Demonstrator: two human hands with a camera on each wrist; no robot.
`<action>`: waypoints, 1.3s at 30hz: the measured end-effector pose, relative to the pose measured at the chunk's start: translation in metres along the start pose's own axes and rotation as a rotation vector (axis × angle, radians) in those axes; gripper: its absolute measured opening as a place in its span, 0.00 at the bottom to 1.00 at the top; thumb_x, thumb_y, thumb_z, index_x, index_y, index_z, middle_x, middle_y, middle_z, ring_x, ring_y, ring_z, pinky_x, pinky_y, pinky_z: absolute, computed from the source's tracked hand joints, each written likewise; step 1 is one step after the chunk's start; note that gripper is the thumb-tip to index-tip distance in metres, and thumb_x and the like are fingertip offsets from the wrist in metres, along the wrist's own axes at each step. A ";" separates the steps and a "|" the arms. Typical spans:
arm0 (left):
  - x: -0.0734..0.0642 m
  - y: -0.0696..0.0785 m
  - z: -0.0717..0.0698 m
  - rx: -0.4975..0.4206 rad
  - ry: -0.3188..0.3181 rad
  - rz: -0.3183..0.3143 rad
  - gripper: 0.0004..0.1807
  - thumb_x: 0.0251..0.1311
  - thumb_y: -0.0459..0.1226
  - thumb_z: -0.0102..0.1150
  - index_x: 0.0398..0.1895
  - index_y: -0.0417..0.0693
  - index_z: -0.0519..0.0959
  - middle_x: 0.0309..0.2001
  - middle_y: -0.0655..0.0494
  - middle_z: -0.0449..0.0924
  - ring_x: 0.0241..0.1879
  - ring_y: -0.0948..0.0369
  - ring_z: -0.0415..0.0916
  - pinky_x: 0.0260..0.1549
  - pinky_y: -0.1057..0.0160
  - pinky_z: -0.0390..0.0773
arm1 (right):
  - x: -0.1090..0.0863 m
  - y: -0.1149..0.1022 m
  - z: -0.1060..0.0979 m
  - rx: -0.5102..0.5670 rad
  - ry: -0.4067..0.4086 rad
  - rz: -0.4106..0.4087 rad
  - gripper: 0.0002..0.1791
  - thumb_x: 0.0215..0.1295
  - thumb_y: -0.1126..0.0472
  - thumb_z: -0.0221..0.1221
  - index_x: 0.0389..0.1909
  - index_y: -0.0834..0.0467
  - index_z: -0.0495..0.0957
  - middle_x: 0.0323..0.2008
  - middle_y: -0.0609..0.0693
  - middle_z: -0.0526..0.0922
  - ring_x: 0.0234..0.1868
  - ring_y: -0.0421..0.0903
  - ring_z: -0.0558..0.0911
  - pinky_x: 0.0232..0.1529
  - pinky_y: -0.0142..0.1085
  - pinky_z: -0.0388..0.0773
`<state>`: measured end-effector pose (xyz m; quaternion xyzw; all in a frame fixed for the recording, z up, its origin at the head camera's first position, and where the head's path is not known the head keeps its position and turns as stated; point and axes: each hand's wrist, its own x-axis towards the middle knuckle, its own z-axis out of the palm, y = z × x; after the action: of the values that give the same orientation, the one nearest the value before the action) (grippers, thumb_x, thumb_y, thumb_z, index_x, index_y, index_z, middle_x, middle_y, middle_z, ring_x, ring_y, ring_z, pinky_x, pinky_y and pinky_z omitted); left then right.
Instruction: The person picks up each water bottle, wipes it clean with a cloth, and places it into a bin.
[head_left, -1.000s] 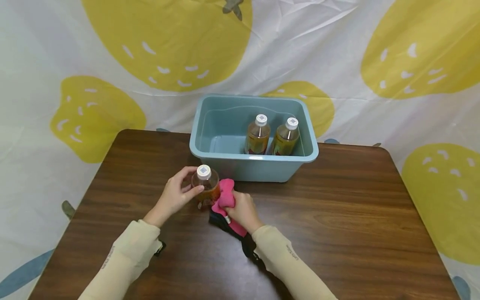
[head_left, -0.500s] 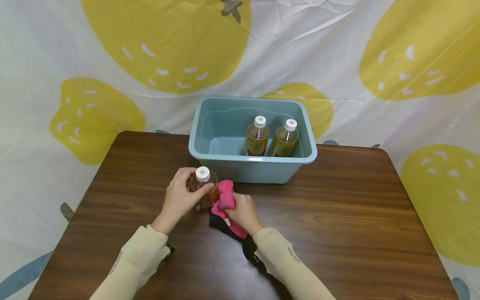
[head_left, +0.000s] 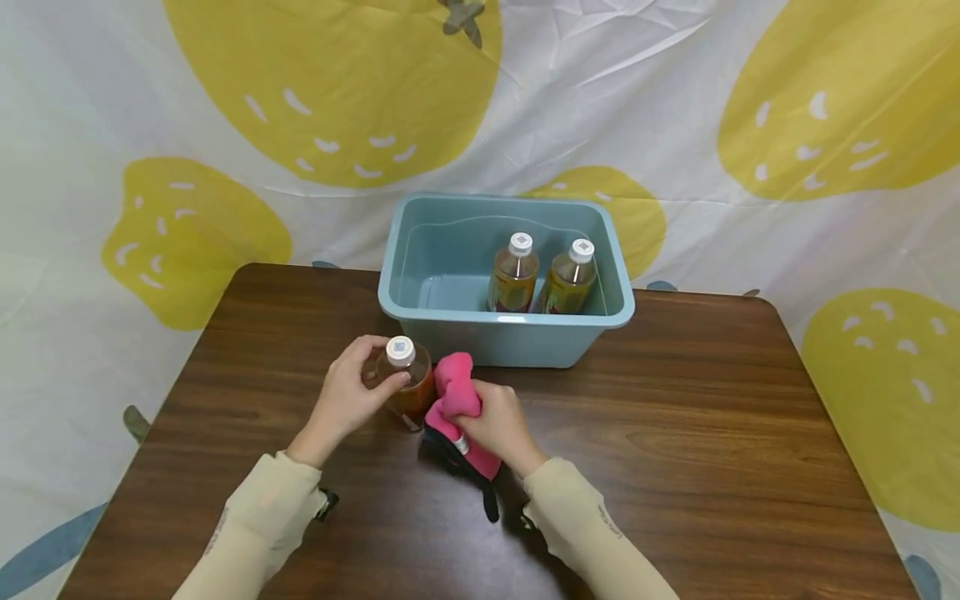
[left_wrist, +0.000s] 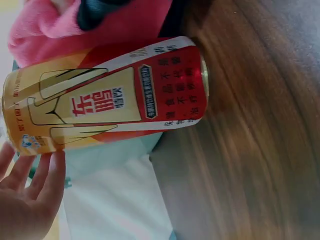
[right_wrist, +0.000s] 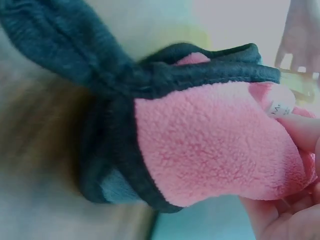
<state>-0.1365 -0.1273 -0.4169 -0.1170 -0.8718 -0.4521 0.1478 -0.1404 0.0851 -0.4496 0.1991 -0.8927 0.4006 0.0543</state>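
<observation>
In the head view, my left hand (head_left: 347,398) holds a white-capped drink bottle (head_left: 418,398) between thumb and fingers near its top. The left wrist view shows this bottle's red and gold label (left_wrist: 105,97), with fingers (left_wrist: 52,172) along its upper part. To its right, my right hand (head_left: 501,421) grips a bunched pink fleece piece with black trim (head_left: 453,387), close beside the bottle. From the right wrist, the pink fleece (right_wrist: 210,145) hangs from the thumb and fingers. A small white tag (right_wrist: 281,108) and a dark strap (right_wrist: 65,45) show on it.
Behind the hands stands a blue-grey plastic tub (head_left: 495,337) on the dark wooden table (head_left: 675,433). Two similar bottles stand in its right half, a left one (head_left: 514,279) and a right one (head_left: 570,279). A fabric backdrop (head_left: 337,100) with yellow fruit hangs behind the table.
My right hand has shifted slightly right with the pink fleece, and its dark strap now hangs differently. The bottle in my left hand has moved slightly left and towards me.
</observation>
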 end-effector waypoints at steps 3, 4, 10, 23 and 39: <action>0.002 0.000 -0.003 -0.011 -0.025 0.023 0.22 0.45 0.34 0.68 0.45 0.38 0.75 0.45 0.46 0.75 0.41 0.55 0.73 0.33 0.57 0.77 | 0.002 -0.009 -0.009 0.026 -0.002 -0.022 0.09 0.43 0.63 0.68 0.22 0.59 0.77 0.20 0.48 0.79 0.20 0.40 0.72 0.24 0.29 0.73; 0.002 0.000 -0.004 -0.012 -0.031 0.033 0.22 0.45 0.34 0.68 0.45 0.38 0.76 0.46 0.46 0.75 0.42 0.54 0.73 0.33 0.57 0.78 | 0.003 -0.012 -0.012 0.031 -0.001 -0.030 0.09 0.43 0.63 0.68 0.23 0.59 0.77 0.21 0.48 0.80 0.21 0.40 0.73 0.25 0.29 0.73; 0.005 -0.002 -0.008 -0.029 -0.072 0.090 0.20 0.45 0.29 0.66 0.45 0.35 0.77 0.45 0.44 0.76 0.44 0.51 0.74 0.41 0.52 0.76 | 0.012 -0.032 -0.028 0.021 0.050 -0.105 0.10 0.43 0.64 0.68 0.24 0.60 0.76 0.21 0.49 0.79 0.21 0.41 0.72 0.24 0.30 0.73; 0.009 -0.003 -0.019 -0.024 -0.243 0.130 0.21 0.49 0.28 0.62 0.49 0.36 0.75 0.49 0.43 0.76 0.50 0.51 0.73 0.48 0.52 0.72 | 0.034 -0.059 -0.034 -0.038 0.070 -0.161 0.11 0.44 0.62 0.68 0.27 0.60 0.77 0.23 0.50 0.79 0.23 0.43 0.74 0.26 0.35 0.73; 0.006 -0.004 -0.015 -0.183 -0.222 -0.015 0.20 0.47 0.25 0.64 0.46 0.34 0.74 0.44 0.42 0.75 0.45 0.51 0.75 0.44 0.53 0.75 | 0.026 -0.047 -0.011 -0.026 0.191 -0.194 0.13 0.43 0.61 0.70 0.21 0.61 0.74 0.20 0.52 0.77 0.21 0.45 0.75 0.24 0.36 0.73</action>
<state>-0.1417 -0.1417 -0.4097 -0.1727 -0.8389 -0.5150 0.0356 -0.1463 0.0567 -0.4028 0.2447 -0.8651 0.3991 0.1799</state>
